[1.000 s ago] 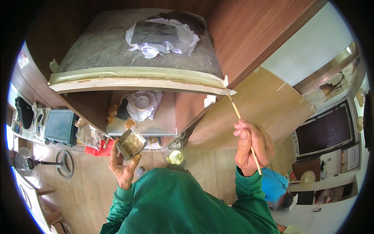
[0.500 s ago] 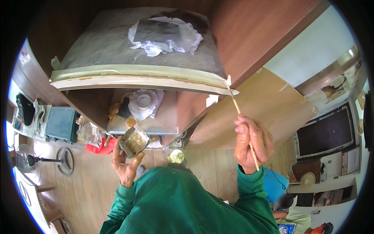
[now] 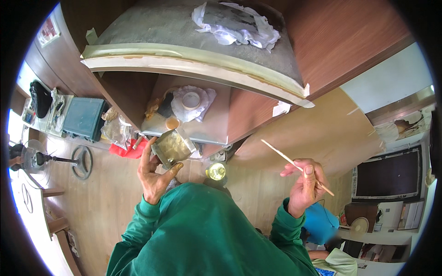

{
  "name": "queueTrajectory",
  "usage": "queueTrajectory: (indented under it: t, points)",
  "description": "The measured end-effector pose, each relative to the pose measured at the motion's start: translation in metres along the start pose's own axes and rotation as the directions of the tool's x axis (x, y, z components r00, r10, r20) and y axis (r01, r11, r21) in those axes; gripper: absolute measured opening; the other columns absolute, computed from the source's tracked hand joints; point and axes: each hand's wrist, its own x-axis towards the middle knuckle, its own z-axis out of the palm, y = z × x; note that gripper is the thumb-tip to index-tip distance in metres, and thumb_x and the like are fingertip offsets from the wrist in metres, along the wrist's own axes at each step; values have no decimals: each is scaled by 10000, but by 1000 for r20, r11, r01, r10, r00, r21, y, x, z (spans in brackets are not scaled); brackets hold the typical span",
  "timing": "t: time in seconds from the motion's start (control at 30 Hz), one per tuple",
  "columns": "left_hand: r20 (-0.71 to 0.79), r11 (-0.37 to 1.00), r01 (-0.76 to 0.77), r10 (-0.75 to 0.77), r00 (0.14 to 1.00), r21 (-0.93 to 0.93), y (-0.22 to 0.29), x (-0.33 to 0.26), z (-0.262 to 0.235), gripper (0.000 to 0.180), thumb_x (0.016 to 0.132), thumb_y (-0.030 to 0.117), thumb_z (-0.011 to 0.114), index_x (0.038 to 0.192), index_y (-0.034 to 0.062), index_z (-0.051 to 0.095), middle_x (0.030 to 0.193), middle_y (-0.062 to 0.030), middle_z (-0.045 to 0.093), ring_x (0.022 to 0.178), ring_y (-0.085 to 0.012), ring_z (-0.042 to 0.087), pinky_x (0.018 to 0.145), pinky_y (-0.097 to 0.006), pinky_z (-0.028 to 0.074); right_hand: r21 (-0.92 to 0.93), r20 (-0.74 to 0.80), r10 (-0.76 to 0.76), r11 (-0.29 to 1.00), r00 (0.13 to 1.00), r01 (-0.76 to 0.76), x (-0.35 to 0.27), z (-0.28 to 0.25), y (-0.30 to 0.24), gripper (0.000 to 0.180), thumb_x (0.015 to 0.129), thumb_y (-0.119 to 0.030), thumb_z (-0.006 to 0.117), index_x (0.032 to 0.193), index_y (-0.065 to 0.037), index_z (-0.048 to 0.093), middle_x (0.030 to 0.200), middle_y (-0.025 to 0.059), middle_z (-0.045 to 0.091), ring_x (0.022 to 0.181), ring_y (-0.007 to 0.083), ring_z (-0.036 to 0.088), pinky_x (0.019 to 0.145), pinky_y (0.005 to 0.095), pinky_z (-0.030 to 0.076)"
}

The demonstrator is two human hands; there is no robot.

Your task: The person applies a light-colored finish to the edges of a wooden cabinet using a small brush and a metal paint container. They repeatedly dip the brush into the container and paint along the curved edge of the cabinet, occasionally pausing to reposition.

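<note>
In the head view, your left hand (image 3: 156,184) holds a small squarish container (image 3: 172,147) between thumb and fingers, with its open side showing a brownish coating inside. Your right hand (image 3: 307,188) is holding a thin stick (image 3: 285,157), pinched by the thumb and the fingers; its far end points up and to the left, and it is apart from the shelf. The container is below the taped shelf edge (image 3: 198,66), near the orange cup (image 3: 172,123). On the upper shelf lies a crumpled white cloth (image 3: 235,37) with a dark grey sheet (image 3: 228,17) on it.
</note>
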Motion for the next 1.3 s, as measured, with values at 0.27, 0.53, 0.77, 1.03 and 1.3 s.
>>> queueTrajectory:
  t: [0.27, 0.53, 0.77, 1.03, 1.3]
  points:
    - [79, 994, -20, 11, 997, 112, 4, 10, -14, 914, 667, -34, 865, 1466, 35, 426, 1078, -159, 724, 1000, -236, 715, 878, -339, 561, 85, 136, 319, 939, 938, -332, 4, 34, 26, 402, 960, -106, 600, 1324, 64, 576, 720, 69, 641, 578, 143, 633, 528, 269, 532]
    - [-18, 988, -45, 48, 999, 149, 0, 1, -18, 896, 688, -2, 864, 1469, 27, 425, 1075, -143, 733, 998, -228, 711, 894, -351, 548, 39, 220, 261, 960, 940, -276, 32, 33, 39, 442, 977, -187, 526, 1335, 72, 550, 807, 132, 697, 578, 174, 634, 535, 276, 506]
    - [-200, 974, -29, 75, 977, 227, -11, -28, 11, 918, 689, 81, 913, 1471, 37, 436, 1084, -124, 743, 1012, -194, 703, 881, -346, 555, 1, 507, 338, 920, 793, -392, 15, 15, 86, 385, 1049, -268, 502, 1083, 71, 681, 972, 186, 732, 766, 210, 709, 647, 286, 509]
    - [-466, 988, 45, 30, 884, 150, -10, -83, 60, 863, 693, 43, 902, 1438, 11, 468, 1296, -119, 632, 1076, -224, 680, 919, -356, 575, -33, 758, 301, 904, 578, -427, 31, -3, 107, 335, 1037, -229, 529, 1042, 60, 699, 957, 161, 732, 756, 186, 696, 651, 274, 501]
    - [-564, 967, 115, 35, 825, 228, -24, -117, 66, 898, 652, 44, 920, 1434, 21, 480, 1299, -100, 636, 993, -184, 705, 831, -310, 587, -132, 822, 405, 819, 400, -558, 2, -3, 123, 319, 1038, -225, 537, 1109, 49, 684, 972, 130, 728, 771, 172, 694, 646, 262, 507]
